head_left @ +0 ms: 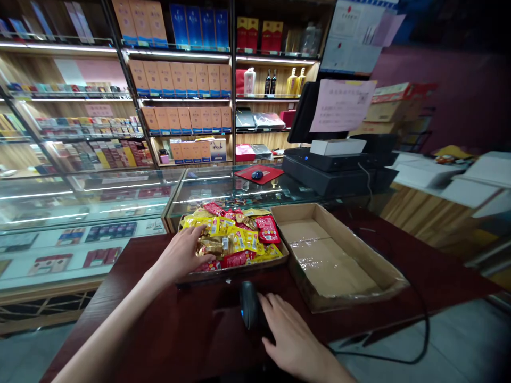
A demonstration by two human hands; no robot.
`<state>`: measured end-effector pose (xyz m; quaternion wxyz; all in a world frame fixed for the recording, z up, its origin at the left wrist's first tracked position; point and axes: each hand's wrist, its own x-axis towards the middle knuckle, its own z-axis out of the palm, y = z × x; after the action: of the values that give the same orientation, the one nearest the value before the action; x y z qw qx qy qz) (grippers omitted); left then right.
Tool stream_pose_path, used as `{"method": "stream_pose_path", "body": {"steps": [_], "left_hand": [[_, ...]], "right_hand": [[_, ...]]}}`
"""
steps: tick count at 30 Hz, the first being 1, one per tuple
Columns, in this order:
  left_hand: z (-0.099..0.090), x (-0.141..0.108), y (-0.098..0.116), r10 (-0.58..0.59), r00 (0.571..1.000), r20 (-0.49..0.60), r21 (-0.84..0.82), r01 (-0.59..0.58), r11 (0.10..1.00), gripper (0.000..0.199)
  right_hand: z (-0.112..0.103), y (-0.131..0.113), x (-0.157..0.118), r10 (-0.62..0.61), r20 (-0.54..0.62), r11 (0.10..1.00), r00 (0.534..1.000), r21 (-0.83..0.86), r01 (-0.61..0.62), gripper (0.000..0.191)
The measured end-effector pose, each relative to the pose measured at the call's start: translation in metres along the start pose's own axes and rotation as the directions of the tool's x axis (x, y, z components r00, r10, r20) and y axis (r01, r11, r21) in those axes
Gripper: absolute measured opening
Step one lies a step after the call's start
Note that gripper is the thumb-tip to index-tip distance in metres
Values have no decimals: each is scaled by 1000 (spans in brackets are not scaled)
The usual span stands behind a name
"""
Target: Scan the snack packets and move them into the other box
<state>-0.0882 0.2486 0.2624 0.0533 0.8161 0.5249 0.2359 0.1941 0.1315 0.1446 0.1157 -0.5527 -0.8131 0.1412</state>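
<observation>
The print on the glossy yellow, red and gold plastic packets (245,240) is too small to read, and they overlap too much to be counted; they fill a shallow brown cardboard box (275,261) at the far edge of the dark reddish-brown surface (171,340). The person's left hand (186,252) lies over the box's left end with fingers spread on the packets, hiding some of them. The right hand (293,338), near the surface's front edge, is bent around the handle of one black handheld barcode scanner (248,306) with a blue light, the grip partly lost in shadow. A second shallow brown cardboard tray (331,260), its bottom crossed by shiny clear tape, sits just beside the first toward the right edge, where a black cable (425,330) loops. Beyond the far edge, a pale pink sheet (341,106) bears blurred lines and a QR code, and covers part of a black monitor (301,119). One dark computer mouse (257,174) rests on a red mat (271,173) on the glass display case (199,183). Shelves behind carry four tall blue boxes (194,26), two black bottles (268,85) and two golden bottles (291,85).
</observation>
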Motion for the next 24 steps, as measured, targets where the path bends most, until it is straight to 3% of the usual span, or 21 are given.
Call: {"method": "stream_pose_path", "body": {"steps": [4, 7, 9, 11, 14, 18, 21, 24], "left_hand": [[10, 4, -11, -38, 999, -13, 27, 38, 999, 45], [11, 6, -15, -83, 995, -54, -85, 78, 993, 42], [7, 7, -15, -141, 989, -41, -269, 125, 955, 43], [0, 11, -13, -173, 984, 32, -507, 166, 846, 44], [-6, 23, -8, -163, 976, 147, -793, 215, 570, 44], [-2, 53, -3, -268, 924, 272, -911, 337, 238, 45], [7, 77, -1, -280, 900, 335, -920, 377, 111, 41], [14, 90, 3, -271, 883, 383, -896, 427, 127, 38]], "right_hand": [[18, -5, 14, 72, -54, 996, 996, -40, -74, 64], [2, -13, 18, 112, -60, 994, 992, 18, -111, 56], [-17, -17, 19, 124, -82, 988, 989, 107, -115, 47], [-41, -19, 20, 88, -141, 967, 986, 248, -51, 35], [-74, -23, 28, 20, -266, 883, 964, 457, 108, 35], [-93, -33, 47, 46, -321, 771, 946, 614, 171, 26], [-89, -45, 62, 58, -275, 713, 960, 684, 153, 19], [-79, -56, 73, 90, -206, 648, 974, 755, 100, 23]]}}
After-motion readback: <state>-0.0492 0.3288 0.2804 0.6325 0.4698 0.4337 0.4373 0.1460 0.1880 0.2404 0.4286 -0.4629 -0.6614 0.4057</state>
